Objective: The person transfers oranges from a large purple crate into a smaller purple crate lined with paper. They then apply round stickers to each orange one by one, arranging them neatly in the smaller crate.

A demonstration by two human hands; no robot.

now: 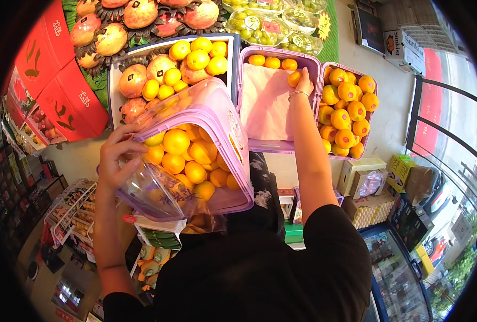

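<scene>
My left hand [119, 161] is closed on the left edge of a purple plastic box [237, 177], which leans tilted against my body. Small oranges [187, 155] fill the box, and a printed clear plastic sheet [160, 188] hangs over its near side by my fingers. My right hand [305, 86] reaches to the far right corner of a second purple crate [270, 146], its fingers closed round an orange [294, 79]. Pink paper [265, 107] lines that crate. Along its far edge sit a few oranges [272, 63] in a row.
Right of the lined crate stands another crate [330, 155] piled with stickered oranges. A blue-edged box [231, 70] of pomegranates and oranges is at far left, with red cartons [72, 107] beside it. Packs of green fruit [257, 27] lie behind. A glass-topped case [394, 268] stands lower right.
</scene>
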